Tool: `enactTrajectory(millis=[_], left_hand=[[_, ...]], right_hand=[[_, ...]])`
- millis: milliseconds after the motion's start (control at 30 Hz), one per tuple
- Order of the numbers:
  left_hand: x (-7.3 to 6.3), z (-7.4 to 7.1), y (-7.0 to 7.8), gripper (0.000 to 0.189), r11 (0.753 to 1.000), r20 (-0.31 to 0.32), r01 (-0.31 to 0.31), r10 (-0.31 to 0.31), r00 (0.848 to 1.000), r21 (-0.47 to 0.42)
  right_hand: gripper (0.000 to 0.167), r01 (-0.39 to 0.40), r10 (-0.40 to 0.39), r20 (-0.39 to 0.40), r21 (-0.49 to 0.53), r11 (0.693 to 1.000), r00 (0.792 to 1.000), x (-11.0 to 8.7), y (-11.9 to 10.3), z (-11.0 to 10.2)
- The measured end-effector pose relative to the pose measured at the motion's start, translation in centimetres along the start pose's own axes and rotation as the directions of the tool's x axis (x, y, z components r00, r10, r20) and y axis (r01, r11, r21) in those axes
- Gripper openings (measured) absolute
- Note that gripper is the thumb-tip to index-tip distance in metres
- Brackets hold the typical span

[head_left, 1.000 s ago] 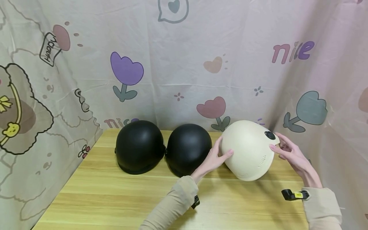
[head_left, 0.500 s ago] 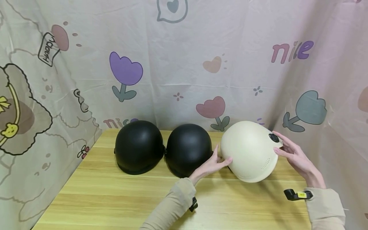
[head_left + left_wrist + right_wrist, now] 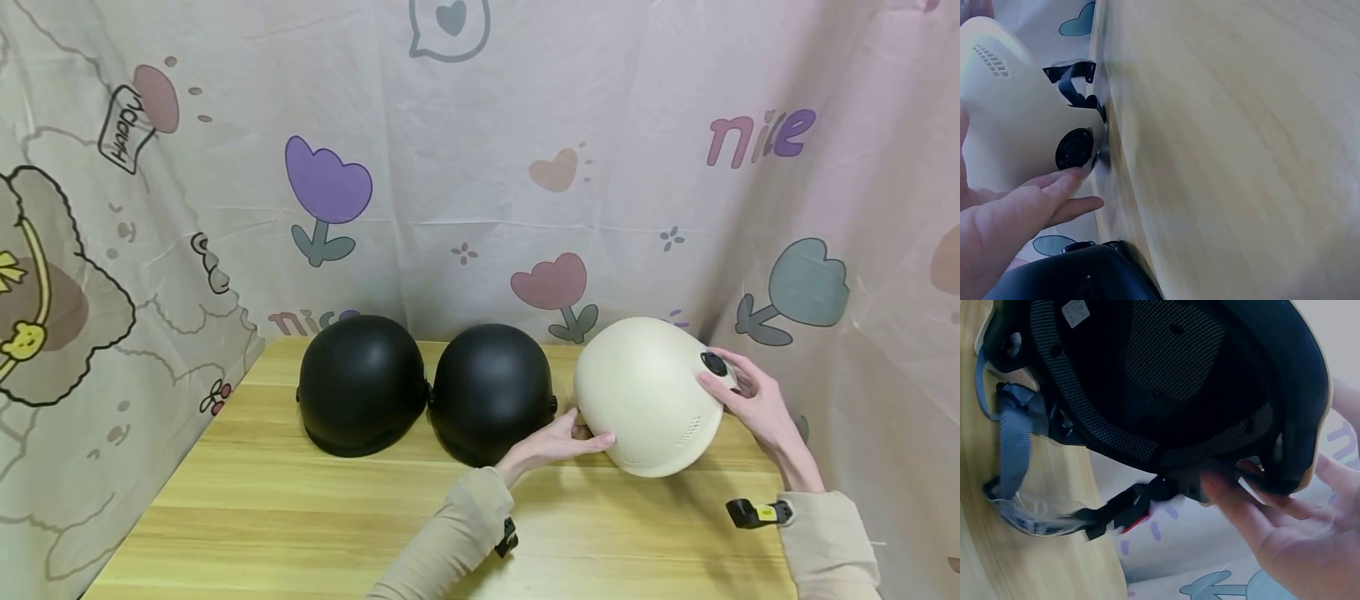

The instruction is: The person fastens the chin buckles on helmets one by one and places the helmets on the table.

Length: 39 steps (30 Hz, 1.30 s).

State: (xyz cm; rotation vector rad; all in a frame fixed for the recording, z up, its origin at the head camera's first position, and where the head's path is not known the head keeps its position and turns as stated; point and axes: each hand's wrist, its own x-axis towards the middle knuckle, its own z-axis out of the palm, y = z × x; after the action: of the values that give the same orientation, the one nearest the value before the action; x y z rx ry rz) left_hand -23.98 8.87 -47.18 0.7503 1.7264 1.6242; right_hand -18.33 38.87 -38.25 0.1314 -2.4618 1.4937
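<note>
A cream helmet is tilted at the right of the table, its shell facing the head camera. My right hand grips its right rim beside a black round vent, thumb outside and fingers inside. My left hand touches the lower left side with straight fingers, its thumb on the shell. In the left wrist view, my left fingertips lie by another black disc. The right wrist view looks into the dark padded lining, with a grey chin strap and black buckle hanging down.
Two black helmets sit side by side on the wooden table, left of the cream one. The nearer black helmet is close to my left hand. A printed curtain hangs behind and along both sides.
The cream helmet has shifted slightly right and tilted a little. My left hand has slid down its left side. My right hand moved right, then slightly back left. The black helmets stayed put.
</note>
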Motion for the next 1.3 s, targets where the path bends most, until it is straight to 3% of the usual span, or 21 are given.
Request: enactTrajectory(millis=[133,333,500,700,767,933,1033,1133,1300], left_hand=[[-0.1,0.1,0.0,0.086,1.0,-0.004,0.019,-0.019,1.0,-0.003],[-0.2,0.1,0.0,0.085,1.0,-0.007,-0.002,0.002,1.0,-0.024],[-0.1,0.2,-0.2,0.086,0.999,-0.032,0.024,-0.025,0.999,-0.022],[0.1,0.1,0.1,0.092,0.991,-0.103,0.092,-0.102,0.989,-0.099],[0.1,0.0,0.1,0.093,0.989,-0.127,0.093,-0.107,0.986,-0.112],[0.1,-0.1,0.4,0.092,0.989,-0.184,0.085,-0.107,0.977,-0.123],[0.0,-0.2,0.4,0.093,0.985,-0.214,0.075,-0.107,0.971,-0.153],[-0.1,-0.2,0.5,0.098,0.986,-0.242,0.056,-0.093,0.966,-0.155],[-0.1,-0.2,0.6,0.101,0.998,-0.266,0.011,-0.029,0.964,-0.069]], right_hand=[[0.043,0.003,-0.007,0.024,0.148,0.989,1.0,0.0,0.3,0.1],[0.041,0.016,-0.025,0.031,0.255,0.967,0.999,0.2,0.4,0.5],[0.041,-0.007,-0.011,0.043,0.406,0.914,0.999,0.2,0.6,0.4],[0.046,-0.019,-0.014,0.059,0.532,0.846,0.998,0.2,1.2,0.3],[0.047,-0.033,-0.011,0.073,0.571,0.82,0.997,0.2,1.5,0.3],[0.05,-0.054,-0.011,0.102,0.615,0.787,0.995,0.2,2.5,0.7],[0.052,-0.072,-0.015,0.135,0.615,0.785,0.991,0.2,3.0,0.9],[0.05,-0.117,0.009,0.184,0.583,0.804,0.983,0.3,3.4,1.0],[0.041,-0.207,0.089,0.248,0.506,0.837,0.965,0.5,3.9,0.9]])
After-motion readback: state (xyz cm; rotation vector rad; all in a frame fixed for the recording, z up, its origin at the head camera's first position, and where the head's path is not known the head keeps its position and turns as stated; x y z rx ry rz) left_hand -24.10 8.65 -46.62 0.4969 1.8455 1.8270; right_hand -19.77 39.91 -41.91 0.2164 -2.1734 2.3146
